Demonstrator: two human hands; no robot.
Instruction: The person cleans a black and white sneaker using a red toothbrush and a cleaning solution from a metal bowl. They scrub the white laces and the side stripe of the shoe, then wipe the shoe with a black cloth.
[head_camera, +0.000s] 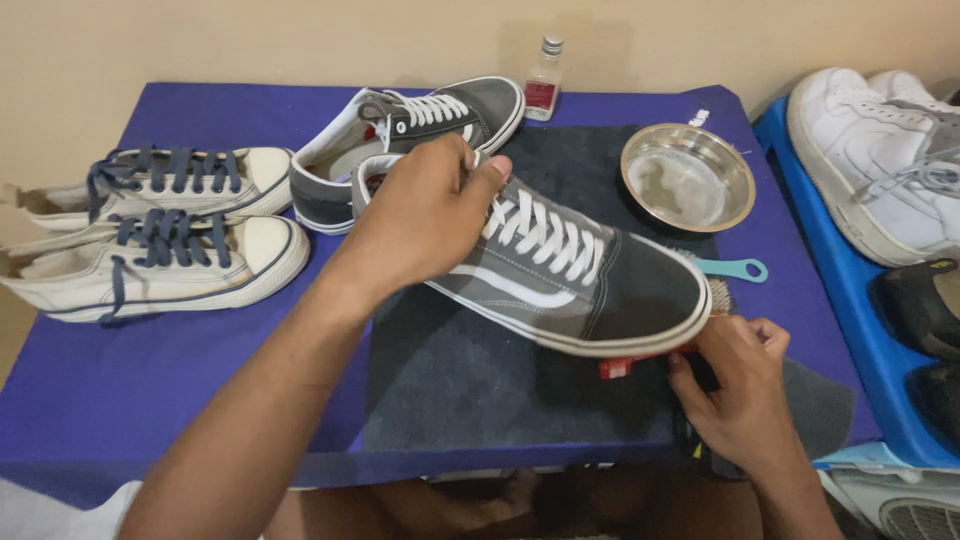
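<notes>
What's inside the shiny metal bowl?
The metal bowl holds only a little cloudy water or foam; nothing else shows inside. Its base hides the dark mat beneath.

Purple-covered bench against a beige wall. At left, two cream sneakers with navy laces, side by side. At back, a second grey sneaker, just beside a small clear bottle with red label. At right, a steel bowl, teal handle, white sneakers on a blue tray.
</notes>
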